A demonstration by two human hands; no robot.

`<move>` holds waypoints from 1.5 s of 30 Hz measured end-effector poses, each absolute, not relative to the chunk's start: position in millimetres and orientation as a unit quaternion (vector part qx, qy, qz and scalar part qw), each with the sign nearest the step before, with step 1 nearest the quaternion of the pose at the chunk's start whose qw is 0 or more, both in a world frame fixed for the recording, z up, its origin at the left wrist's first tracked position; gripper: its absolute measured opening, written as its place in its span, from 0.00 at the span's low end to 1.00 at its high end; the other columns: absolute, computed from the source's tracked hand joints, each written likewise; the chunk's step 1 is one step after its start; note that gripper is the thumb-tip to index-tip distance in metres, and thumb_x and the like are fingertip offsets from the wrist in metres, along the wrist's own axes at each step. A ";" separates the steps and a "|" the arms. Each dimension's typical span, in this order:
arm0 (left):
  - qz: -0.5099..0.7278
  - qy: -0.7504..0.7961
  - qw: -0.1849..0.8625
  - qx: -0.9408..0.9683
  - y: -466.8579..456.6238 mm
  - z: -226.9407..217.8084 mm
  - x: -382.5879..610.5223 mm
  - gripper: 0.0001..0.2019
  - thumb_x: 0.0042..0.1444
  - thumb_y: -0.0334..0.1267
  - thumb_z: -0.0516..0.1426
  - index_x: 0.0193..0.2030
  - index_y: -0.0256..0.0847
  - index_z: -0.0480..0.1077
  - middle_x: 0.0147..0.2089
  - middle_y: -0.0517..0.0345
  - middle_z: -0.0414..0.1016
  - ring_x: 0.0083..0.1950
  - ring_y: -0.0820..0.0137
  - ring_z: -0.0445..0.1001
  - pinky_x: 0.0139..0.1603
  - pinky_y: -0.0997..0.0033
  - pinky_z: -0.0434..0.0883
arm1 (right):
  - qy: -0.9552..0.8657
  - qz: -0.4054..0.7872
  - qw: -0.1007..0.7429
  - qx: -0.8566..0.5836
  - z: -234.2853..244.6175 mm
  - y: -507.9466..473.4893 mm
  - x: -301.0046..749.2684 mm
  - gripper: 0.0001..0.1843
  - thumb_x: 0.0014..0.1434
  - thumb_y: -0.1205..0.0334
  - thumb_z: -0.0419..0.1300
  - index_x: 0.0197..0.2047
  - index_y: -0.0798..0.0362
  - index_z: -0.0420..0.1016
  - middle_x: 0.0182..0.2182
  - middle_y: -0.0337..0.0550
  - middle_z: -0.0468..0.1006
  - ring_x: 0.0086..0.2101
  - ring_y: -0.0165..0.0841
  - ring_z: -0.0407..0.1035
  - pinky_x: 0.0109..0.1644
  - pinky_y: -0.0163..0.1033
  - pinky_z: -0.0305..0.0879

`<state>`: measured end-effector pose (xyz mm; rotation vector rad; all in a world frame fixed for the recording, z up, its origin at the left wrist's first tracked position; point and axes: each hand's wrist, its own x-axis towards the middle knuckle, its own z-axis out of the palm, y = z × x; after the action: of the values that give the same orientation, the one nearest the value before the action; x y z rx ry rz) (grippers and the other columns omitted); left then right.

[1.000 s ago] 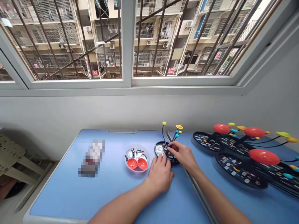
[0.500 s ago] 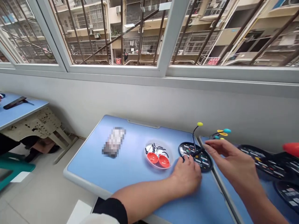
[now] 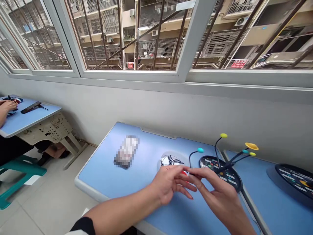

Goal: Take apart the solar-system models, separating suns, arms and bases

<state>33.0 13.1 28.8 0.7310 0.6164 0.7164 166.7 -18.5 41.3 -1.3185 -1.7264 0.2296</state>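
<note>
Fingertips of the right hand [image 3: 218,194] pinch narrowly on the lower end of a thin stem [image 3: 190,160]; those of the left hand [image 3: 168,184] sit at the same spot, other fingers loosely spread, and I cannot tell whether they grip too. Beneath spreads a blue desk [image 3: 149,143]. From the hands, at two o'clock, a pale-marked black disc [image 3: 233,181] bears black stems [image 3: 231,162] with yellow, orange and teal ends. At ten o'clock, partly hidden, a clear dish [image 3: 179,156] holds black pieces [image 3: 171,160]. Slender and black, the held stem rises towards twelve, arcs to one and ends in a rounded teal tip [image 3: 200,150]
</note>
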 end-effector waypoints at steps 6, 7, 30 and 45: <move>0.332 0.283 0.838 0.328 47.4 30.4 15.0 0.18 0.40 0.45 0.63 0.34 0.32 0.72 0.25 0.57 0.70 0.22 0.75 0.69 0.18 0.76 0.67 | -0.756 0.067 0.454 -0.467 31.5 -2.6 144.5 0.10 0.56 0.63 0.55 0.36 0.42 0.77 0.28 0.42 0.77 0.30 0.35 0.68 0.31 0.40 0.67; 0.343 0.291 0.829 0.333 50.6 29.1 13.0 0.18 0.40 0.46 0.63 0.32 0.31 0.72 0.25 0.57 0.71 0.21 0.75 0.68 0.17 0.77 0.66 | -0.747 0.083 0.458 -0.475 30.0 -1.2 143.3 0.10 0.56 0.62 0.55 0.36 0.42 0.77 0.29 0.42 0.76 0.31 0.35 0.68 0.31 0.40 0.67; 0.232 0.300 0.821 0.426 41.9 29.6 3.0 0.18 0.43 0.49 0.61 0.29 0.33 0.70 0.17 0.61 0.69 0.12 0.83 0.55 0.11 0.82 0.47 | -0.362 0.366 0.678 -0.525 65.0 24.7 181.3 0.16 0.44 0.48 0.64 0.24 0.52 0.69 0.24 0.38 0.72 0.24 0.27 0.64 0.29 0.34 0.62; 0.304 0.307 0.770 0.469 54.9 31.9 -1.9 0.22 0.47 0.49 0.60 0.44 0.33 0.73 0.23 0.59 0.66 0.18 0.81 0.58 0.14 0.81 0.52 | -0.559 0.438 0.454 -0.538 40.8 13.5 140.5 0.19 0.53 0.47 0.56 0.23 0.54 0.70 0.21 0.38 0.71 0.25 0.29 0.64 0.30 0.34 0.59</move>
<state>-1.9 54.9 31.9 1.0177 0.6663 0.6602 140.5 13.5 40.8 -1.3287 -1.3801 1.0810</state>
